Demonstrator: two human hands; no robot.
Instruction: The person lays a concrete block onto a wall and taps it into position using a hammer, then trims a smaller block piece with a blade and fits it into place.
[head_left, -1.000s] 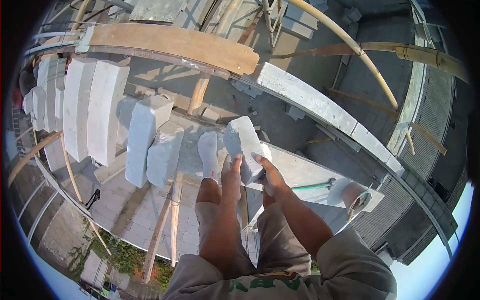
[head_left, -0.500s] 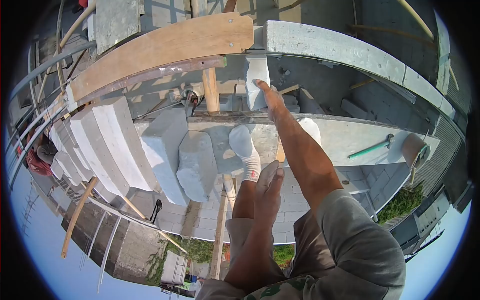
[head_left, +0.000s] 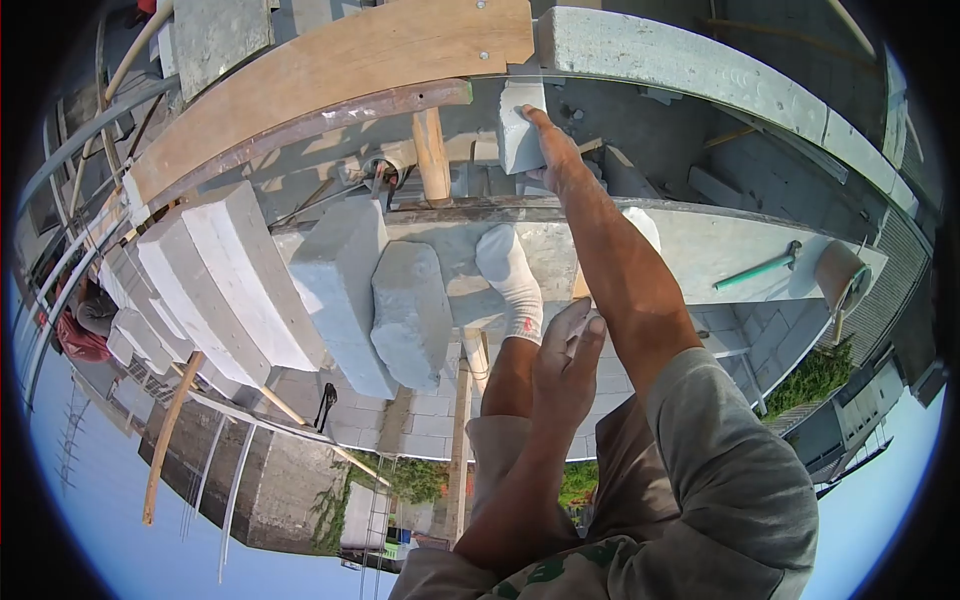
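My right hand [head_left: 553, 145] reaches forward and grips a rough-edged piece of light grey concrete block [head_left: 521, 130], thumb on its face and fingers around its right side. The piece is held just below the gap between a wooden board [head_left: 340, 75] and a row of pale blocks [head_left: 690, 60]; whether it touches them I cannot tell. My left hand [head_left: 570, 350] stays close to my body, its fingers curled against the thumb. Anything inside it is hidden. One foot in a white sock [head_left: 508, 265] stands on the plank [head_left: 700, 250] beneath me.
Several large grey blocks [head_left: 335, 290] stand on the left. A green-handled hammer [head_left: 757, 272] and a bucket [head_left: 840, 275] are on the plank's right end. A wooden pole [head_left: 431, 155] rises ahead. Far ground shows beyond the plank's near edge. Another person [head_left: 85, 325] is at far left.
The view has tipped, so the scene sits higher in the picture. My right hand has moved the block piece slightly forward, and it looks shorter. The fingers of my left hand have curled more.
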